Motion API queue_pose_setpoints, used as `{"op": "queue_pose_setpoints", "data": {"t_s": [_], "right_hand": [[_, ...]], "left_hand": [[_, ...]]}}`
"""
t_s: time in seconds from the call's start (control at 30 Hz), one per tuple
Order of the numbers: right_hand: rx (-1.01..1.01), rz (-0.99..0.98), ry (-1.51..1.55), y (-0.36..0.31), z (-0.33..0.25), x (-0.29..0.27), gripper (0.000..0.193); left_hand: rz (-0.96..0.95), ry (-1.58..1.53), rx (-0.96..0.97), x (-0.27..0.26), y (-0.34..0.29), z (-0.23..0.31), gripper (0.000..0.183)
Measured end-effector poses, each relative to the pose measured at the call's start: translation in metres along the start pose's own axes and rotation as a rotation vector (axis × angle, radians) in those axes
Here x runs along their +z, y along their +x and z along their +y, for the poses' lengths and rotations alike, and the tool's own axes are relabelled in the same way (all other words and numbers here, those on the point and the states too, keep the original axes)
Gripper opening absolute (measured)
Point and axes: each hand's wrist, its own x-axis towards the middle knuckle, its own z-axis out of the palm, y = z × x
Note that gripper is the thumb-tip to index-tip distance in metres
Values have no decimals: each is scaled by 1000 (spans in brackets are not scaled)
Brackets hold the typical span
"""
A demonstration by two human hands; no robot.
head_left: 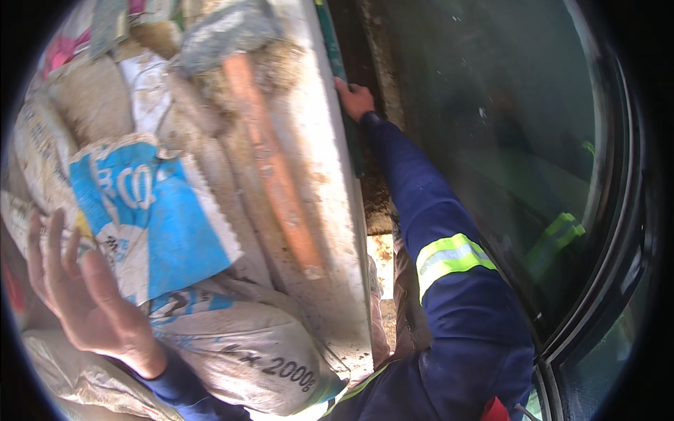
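Observation:
At the lower left, my left hand [95, 298] is raised with its fingers spread, holding nothing. It hovers over dirty woven sacks, beside a blue and white sack [186, 224]. My right hand [357, 99] reaches forward, its fingers closed at a green edge strip [334, 49] along a white, dirt-stained panel [330, 231]; the fingertips are partly hidden. On that panel's side lies an axe-like tool with a grey metal head [228, 35] and an orange-brown handle [270, 161]. Neither hand touches it.
A stuffed whitish sack [246, 351] lies near me, with more soiled sacks [91, 98] piled at the far left. To my right stands a large dark glass pane [484, 105] in a curved black frame [604, 259]. A narrow gap [379, 203] runs between panel and glass.

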Motion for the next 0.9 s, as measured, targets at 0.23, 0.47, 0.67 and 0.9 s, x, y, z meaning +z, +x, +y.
{"op": "queue_pose_setpoints", "data": {"t_s": [0.23,0.47,0.67,0.9], "right_hand": [[57,-24,-71,4,10,-5,94],[34,-147,193,3,2,-31,93],[-20,-245,367,-17,-22,-54,53],[-133,-189,318,-136,-77,-135,46]], "left_hand": [[-3,136,31,-3,5,17,33],[26,19,28,0,2,28,31],[47,-109,-1,0,-1,23,31],[171,-22,116,5,4,9,36]]}}
